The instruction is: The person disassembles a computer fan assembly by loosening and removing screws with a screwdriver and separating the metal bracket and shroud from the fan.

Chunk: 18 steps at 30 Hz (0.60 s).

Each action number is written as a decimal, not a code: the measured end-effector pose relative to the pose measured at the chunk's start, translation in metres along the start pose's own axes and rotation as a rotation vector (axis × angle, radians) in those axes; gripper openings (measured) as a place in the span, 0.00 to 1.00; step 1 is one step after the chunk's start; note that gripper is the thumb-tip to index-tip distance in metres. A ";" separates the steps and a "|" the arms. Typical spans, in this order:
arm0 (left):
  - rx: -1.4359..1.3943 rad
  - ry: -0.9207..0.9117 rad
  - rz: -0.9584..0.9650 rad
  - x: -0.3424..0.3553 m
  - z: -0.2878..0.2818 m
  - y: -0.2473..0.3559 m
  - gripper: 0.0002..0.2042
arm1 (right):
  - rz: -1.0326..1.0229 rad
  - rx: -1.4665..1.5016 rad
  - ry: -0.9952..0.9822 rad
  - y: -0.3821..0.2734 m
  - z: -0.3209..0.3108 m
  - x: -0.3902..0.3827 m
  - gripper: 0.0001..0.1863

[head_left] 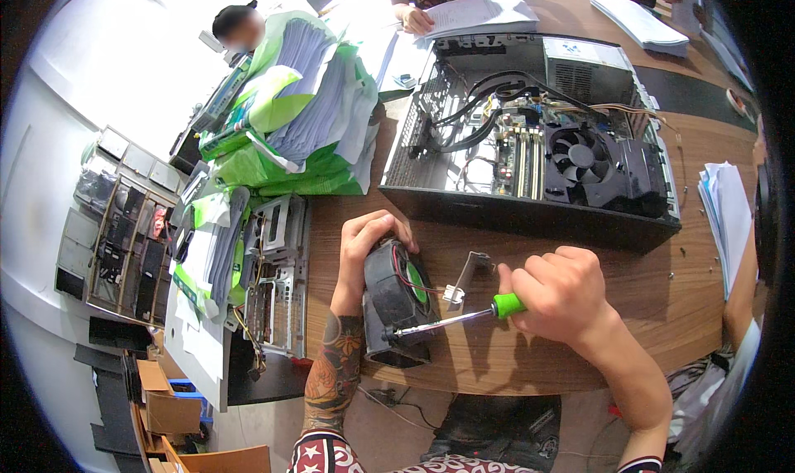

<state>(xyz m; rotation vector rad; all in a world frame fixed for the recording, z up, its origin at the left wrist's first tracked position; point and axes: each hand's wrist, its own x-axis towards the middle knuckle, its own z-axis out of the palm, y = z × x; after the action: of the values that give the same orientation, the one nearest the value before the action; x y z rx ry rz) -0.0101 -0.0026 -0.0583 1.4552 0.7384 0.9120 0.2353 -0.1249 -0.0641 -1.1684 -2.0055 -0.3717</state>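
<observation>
My left hand [373,241] grips the top of a black fan housing [389,324], which has a green round centre and a thin wire with a white connector [454,294]. My right hand [559,295] is closed on a green-handled screwdriver [507,305], its shaft angled down-left with the tip at the lower part of the housing. A grey metal bracket [474,270] rests on the wooden table [580,361] just right of the fan. Behind my hands lies an open desktop computer case [464,196], showing its board, cables and a black cooler fan [578,157].
Paper stacks in green wrappers [315,100] and metal chassis parts [277,283] fill the left side. Loose papers lie at the right [720,225] and far edge [638,26], with small screws near the case. Other people [414,18] are around the table. Cardboard boxes [161,411] stand lower left.
</observation>
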 end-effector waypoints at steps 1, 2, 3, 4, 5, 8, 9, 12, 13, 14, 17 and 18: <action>0.000 -0.001 -0.001 0.000 0.000 0.000 0.18 | 0.001 0.000 0.000 0.000 0.001 0.000 0.19; -0.007 0.006 0.001 0.000 0.001 0.000 0.18 | 0.009 0.012 -0.006 0.000 0.001 -0.001 0.19; -0.015 0.012 0.003 0.000 0.001 0.000 0.18 | 0.017 0.025 -0.013 0.000 0.002 -0.001 0.19; -0.016 0.011 0.003 0.000 0.001 -0.001 0.18 | 0.017 0.024 -0.013 0.000 0.004 -0.004 0.19; -0.026 0.006 0.008 0.000 0.001 -0.002 0.17 | 0.032 0.071 -0.041 0.000 0.006 -0.006 0.19; -0.032 0.002 0.005 -0.001 0.001 0.000 0.17 | 0.028 0.077 -0.020 0.001 0.011 -0.005 0.18; -0.026 0.003 -0.003 0.000 0.002 0.001 0.17 | 0.009 0.035 0.029 0.001 0.011 -0.004 0.18; 0.012 0.016 -0.006 0.000 0.003 0.002 0.17 | -0.014 -0.109 0.090 0.000 0.003 0.001 0.19; 0.012 0.017 -0.006 0.000 0.003 0.001 0.17 | -0.015 -0.108 0.090 -0.001 -0.001 0.003 0.19; 0.027 0.022 -0.010 -0.001 0.003 0.002 0.18 | -0.043 -0.165 0.121 -0.003 -0.004 0.004 0.20; 0.032 0.022 -0.008 -0.003 0.001 0.002 0.17 | -0.080 -0.239 0.165 -0.012 -0.009 0.005 0.22; 0.020 0.012 -0.003 -0.003 0.001 0.001 0.17 | -0.087 -0.260 0.177 -0.013 -0.010 0.005 0.22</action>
<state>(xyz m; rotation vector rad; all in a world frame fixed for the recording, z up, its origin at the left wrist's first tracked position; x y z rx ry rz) -0.0108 -0.0058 -0.0573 1.4667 0.7602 0.9146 0.2280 -0.1346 -0.0524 -1.1612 -1.8958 -0.7721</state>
